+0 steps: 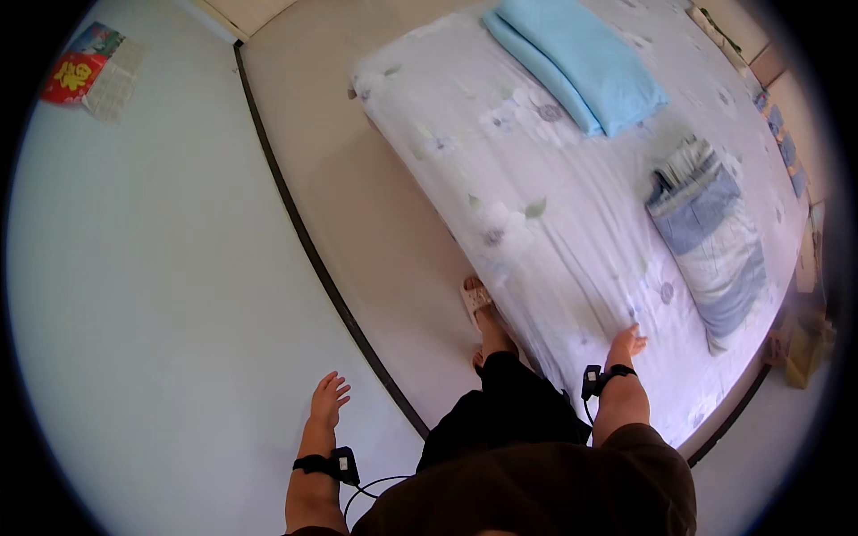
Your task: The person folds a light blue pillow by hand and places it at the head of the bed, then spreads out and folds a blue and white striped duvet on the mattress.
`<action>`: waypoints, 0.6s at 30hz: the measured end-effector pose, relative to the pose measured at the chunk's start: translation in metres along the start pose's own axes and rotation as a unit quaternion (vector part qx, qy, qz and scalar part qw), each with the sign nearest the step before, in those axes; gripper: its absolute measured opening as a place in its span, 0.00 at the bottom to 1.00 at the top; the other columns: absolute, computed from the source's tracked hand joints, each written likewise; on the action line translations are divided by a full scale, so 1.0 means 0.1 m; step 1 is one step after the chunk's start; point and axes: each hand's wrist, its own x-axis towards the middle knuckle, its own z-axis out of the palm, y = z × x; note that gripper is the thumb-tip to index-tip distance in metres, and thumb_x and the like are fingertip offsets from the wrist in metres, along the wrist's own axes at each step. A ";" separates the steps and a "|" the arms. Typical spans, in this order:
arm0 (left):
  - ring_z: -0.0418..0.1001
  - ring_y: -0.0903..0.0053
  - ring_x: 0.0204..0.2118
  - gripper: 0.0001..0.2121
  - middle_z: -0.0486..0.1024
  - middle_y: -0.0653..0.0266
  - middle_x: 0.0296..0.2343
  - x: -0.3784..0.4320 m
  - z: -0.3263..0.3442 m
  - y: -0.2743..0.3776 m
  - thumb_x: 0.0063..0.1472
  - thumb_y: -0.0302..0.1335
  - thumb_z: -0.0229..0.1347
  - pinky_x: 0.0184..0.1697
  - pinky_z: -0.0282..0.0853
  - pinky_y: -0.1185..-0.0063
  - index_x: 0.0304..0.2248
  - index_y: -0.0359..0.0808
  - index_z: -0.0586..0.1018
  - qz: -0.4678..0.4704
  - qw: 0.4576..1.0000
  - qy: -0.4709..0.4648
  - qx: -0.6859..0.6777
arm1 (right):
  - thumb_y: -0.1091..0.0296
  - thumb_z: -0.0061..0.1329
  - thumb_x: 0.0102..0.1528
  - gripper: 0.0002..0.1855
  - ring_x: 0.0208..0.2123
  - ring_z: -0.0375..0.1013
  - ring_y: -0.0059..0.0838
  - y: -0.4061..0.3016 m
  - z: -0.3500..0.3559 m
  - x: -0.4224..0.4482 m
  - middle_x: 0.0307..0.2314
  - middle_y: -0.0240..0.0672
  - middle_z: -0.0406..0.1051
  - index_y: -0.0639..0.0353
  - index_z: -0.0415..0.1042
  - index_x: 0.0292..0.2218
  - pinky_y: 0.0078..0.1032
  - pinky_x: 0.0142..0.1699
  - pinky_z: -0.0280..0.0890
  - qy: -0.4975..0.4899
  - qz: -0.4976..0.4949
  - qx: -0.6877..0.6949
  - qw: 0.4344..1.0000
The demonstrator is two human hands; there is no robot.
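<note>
My left hand (pixel 330 396) is held out at the left with its fingers apart and nothing in it. Behind it is the pale wall (pixel 181 268). Over the near part of the bed, my right hand (pixel 628 343) is also empty, its fingers spread. Whether it touches the floral bed sheet (pixel 429 127) I cannot tell. Nearest to that hand lies a blue-grey and white patterned pillow (pixel 717 248), slightly crumpled at its far end. A folded light blue cloth (pixel 576 60), perhaps a blanket, rests farther up the mattress.
A dark baseboard (pixel 295 221) runs along the wall beside a narrow strip of floor (pixel 348 194). My slippered foot (pixel 474 298) stands close to the bed's side. A yellowish container (pixel 806 352) is at the far right. Posters (pixel 84 74) hang on the wall. Cables run from both forearm straps.
</note>
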 end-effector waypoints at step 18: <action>0.62 0.76 0.34 0.19 0.62 0.61 0.34 1.71 0.58 2.52 0.49 0.34 0.42 0.33 0.59 0.79 0.40 0.36 0.58 0.026 0.997 -0.067 0.037 | 0.53 0.30 0.46 0.28 0.49 0.37 0.34 -4.28 1.59 -4.27 0.46 0.40 0.39 0.56 0.42 0.46 0.30 0.49 0.36 -0.380 -0.700 -0.009 0.605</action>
